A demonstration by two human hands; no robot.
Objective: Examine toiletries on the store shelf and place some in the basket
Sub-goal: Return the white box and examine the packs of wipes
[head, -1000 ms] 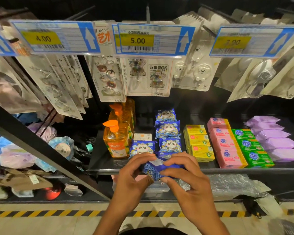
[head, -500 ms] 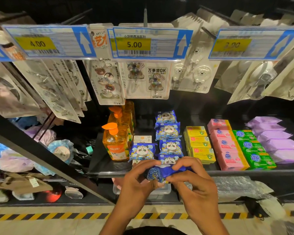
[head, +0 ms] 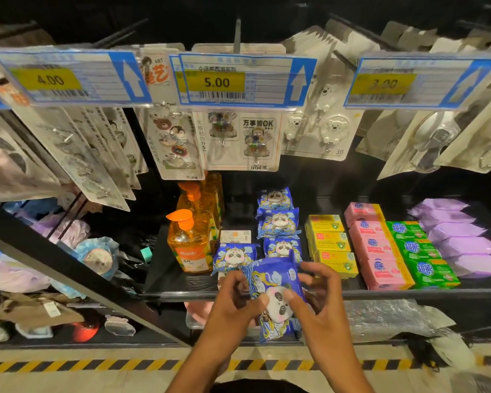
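Observation:
A blue panda-print packet stands upright in front of the shelf edge, its panda face turned toward me. My left hand pinches its left side and my right hand pinches its right side, thumbs on the printed front. More of the same panda packets lie in a row on the black shelf just behind. No basket shows in the head view.
Orange pump bottles stand left of the packets. Yellow, pink and green soap boxes and purple packs lie to the right. Price tags and hanging hook cards overhang the shelf. A hazard-striped floor line runs below.
Both hands have turned the packet from lying flat and edge-on to upright, so its panda face now shows. The hands sit slightly lower and further apart.

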